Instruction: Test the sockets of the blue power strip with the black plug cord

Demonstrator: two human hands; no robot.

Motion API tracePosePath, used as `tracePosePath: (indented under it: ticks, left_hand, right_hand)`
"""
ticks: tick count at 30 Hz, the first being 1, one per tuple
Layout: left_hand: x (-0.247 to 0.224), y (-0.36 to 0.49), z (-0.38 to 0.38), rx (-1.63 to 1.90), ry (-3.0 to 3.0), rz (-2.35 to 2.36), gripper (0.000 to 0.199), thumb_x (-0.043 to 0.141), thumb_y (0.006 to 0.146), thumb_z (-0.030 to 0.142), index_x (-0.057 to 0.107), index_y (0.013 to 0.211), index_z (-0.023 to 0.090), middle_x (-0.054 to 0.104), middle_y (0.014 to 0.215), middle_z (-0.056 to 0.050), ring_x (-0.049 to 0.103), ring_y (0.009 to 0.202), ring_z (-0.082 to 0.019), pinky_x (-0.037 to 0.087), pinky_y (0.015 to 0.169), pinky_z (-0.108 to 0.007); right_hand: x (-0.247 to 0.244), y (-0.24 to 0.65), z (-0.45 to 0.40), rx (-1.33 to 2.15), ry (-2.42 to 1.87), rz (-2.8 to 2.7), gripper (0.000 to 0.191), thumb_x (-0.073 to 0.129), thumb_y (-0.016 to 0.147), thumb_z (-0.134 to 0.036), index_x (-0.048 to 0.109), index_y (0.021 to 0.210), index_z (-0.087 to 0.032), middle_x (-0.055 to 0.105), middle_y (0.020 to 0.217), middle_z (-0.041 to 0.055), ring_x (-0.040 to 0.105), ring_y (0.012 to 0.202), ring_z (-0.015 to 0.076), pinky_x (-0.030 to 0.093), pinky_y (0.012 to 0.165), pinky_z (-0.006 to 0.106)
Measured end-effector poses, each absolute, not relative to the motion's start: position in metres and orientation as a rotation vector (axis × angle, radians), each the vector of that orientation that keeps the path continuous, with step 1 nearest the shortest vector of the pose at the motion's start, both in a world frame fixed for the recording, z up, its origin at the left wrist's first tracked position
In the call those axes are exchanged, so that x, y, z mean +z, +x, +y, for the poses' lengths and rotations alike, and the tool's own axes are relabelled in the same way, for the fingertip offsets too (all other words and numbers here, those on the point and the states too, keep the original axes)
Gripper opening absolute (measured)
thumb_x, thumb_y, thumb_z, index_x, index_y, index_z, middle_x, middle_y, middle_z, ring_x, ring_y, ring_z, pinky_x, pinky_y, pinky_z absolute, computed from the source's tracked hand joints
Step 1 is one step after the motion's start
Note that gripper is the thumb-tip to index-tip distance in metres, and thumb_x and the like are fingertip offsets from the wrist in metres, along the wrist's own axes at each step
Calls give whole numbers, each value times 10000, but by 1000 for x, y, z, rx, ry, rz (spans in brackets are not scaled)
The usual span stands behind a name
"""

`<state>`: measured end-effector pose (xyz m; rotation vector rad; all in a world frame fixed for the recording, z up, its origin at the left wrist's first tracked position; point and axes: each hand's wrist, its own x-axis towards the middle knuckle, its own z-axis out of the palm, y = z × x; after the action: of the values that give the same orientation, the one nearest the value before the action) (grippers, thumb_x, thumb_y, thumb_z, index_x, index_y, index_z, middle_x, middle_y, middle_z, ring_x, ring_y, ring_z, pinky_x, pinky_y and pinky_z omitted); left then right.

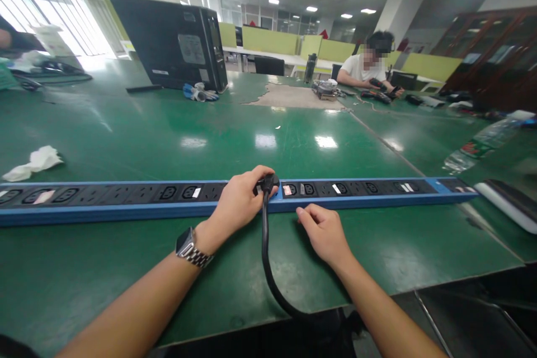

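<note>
Nearest, a thick black cable (265, 240) runs from beyond the near side of the power strip (168, 213) up to a black plug (269, 180) over the strip's middle. The strip lies lengthwise across the green table (235, 140) with its sockets up, probably so that they can all be seen and reached. The left hand (237, 201) is clamped on the plug, thumb and fingers wrapped about its body rather than the cable, which likely gives a firmer hold; whether the plug is seated in the strip is hidden. That forearm slants in from the near left, with a watch (184, 242) at the wrist and the back of the hand up. The right hand (329, 232) is apart from the left, just beside the strip's near edge, fingers curled and thumb pointing at it; nothing shows in its grasp, though I cannot tell whether the fingertips meet.

Beyond the strip's left part lies crumpled tissue (39, 161); beyond its right part, a plastic bottle (482, 142) on its side. Farther past the strip are gloves (200, 93) beside a computer case (168, 45), and a seated person (356, 74).
</note>
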<state>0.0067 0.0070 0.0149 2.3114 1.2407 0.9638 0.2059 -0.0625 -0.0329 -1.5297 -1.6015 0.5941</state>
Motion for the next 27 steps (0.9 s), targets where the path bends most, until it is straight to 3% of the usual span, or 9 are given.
tracePosePath:
  ticks: [14,22,27]
  left_hand:
    - [12,3,10,990,2282,1289,328,583,886,399,657,1147,217,724,1056,-71,671,945,-232,514,863,-365]
    - [17,8,5,948,2391,1401,336,598,868,364,691,1135,183,716,931,-89,652,870,-253,520,794,-378]
    - [11,10,6,968,2501,1277,306,618,857,282,682,1137,175,714,1036,-94,621,1007,-255,505,897,-390]
  right_hand:
    - [-35,206,-62,618,-1532,-1589,398,518,901,-409,555,591,-162,413,499,-47,393,495,90,276,518,234]
    - [-35,207,-62,625,-1540,-1583,404,513,905,-415,547,590,-164,414,498,-46,393,499,92,279,519,234]
    - [-34,206,-62,621,-1536,-1589,394,517,905,-405,556,596,-162,432,508,-41,403,502,93,280,522,236]
